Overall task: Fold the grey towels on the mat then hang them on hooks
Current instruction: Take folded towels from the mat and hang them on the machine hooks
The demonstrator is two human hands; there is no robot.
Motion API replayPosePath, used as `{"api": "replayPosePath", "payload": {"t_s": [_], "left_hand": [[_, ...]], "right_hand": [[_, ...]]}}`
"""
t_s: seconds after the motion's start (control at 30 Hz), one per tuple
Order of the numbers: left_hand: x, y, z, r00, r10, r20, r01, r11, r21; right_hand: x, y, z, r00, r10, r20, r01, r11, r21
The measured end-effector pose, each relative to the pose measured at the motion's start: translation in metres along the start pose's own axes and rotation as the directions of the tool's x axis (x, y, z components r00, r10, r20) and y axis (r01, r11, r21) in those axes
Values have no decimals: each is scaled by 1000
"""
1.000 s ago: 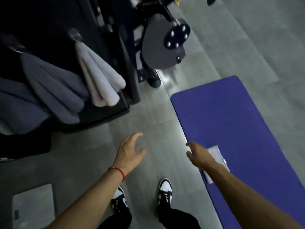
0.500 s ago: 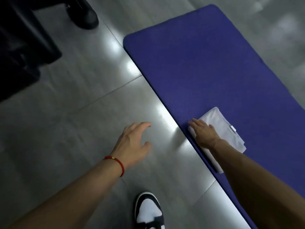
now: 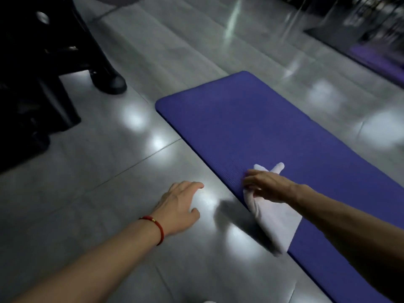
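Blue mat — towel lengthwise, right hand-gripped

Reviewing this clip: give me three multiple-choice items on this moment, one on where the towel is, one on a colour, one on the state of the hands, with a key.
1. Where is the towel?
A. at the near left edge of the mat
B. on a hook
C. in the middle of the bare floor

2. What colour is the wristband on the left arm?
A. green
B. red
C. white

3. What are the hands doing?
A. both grip the towel
B. left grips it, right is free
C. right hand grips it, left hand is free

Key: 1 A, the towel is bunched at the mat's border by the floor; 2 B, a red band circles the wrist; 3 C, the right hand's fingers curl round the cloth while the left is spread over the floor.
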State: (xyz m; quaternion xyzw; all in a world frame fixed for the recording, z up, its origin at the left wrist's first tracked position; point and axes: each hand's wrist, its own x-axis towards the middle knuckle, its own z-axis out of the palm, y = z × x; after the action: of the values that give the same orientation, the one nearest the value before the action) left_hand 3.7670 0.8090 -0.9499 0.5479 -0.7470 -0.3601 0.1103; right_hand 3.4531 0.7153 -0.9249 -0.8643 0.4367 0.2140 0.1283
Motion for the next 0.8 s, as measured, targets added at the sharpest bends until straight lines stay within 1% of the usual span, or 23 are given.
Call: {"api": "replayPosePath", "payload": {"t_s": [0.07,0.13,0.17,0.27,0.3,0.37,0.4,0.47,0.53,0.6,0.67,0.73,0.8], "left_hand": [[-16,-5,-35,999,33,11,-33,998,50],[-38,-10,-72,998,52,24,-54,996,74],[-52,-15,-89,999,45,20,-46,997,53],[-103,-37,-136,997,-81,-20,77,985,-153],[-124,-45,-151,990,-124,-63,107,970,-218],[-166,-62,-177,958,-194,-210,136,956,-261],[-188,-70,-190,925,-229,-304,148,952,-267],[-237,-88,-215,815,-278,-509,152,949,-275],[-284,-106,-239,702,-307,-643,163,948,-274],[-330,-124,-256,610,-344,-713,170,937,-307],[-372,-141,-268,528,-388,-755,164,919,-358],[-409,-156,-276,483,-419,-769,130,903,-410],[-441,-170,-281,478,-449,-755,92,880,-465]], "right_hand": [[10,-37,-38,994,-61,-89,70,992,102],[28,-87,-79,984,-133,-118,147,981,124],[37,-115,-100,973,-183,-138,199,973,117],[62,-204,-155,900,-341,-271,379,920,102],[70,-234,-171,873,-376,-311,427,897,113],[84,-293,-201,811,-443,-382,514,852,103],[89,-324,-215,775,-479,-413,561,822,99],[99,-385,-238,698,-540,-470,654,748,111],[108,-443,-256,630,-560,-538,725,672,150],[118,-498,-267,581,-554,-596,776,598,200],[130,-551,-270,537,-533,-654,810,543,222],[136,-597,-266,540,-508,-671,825,476,304],[135,-635,-261,565,-514,-645,824,389,412]]}}
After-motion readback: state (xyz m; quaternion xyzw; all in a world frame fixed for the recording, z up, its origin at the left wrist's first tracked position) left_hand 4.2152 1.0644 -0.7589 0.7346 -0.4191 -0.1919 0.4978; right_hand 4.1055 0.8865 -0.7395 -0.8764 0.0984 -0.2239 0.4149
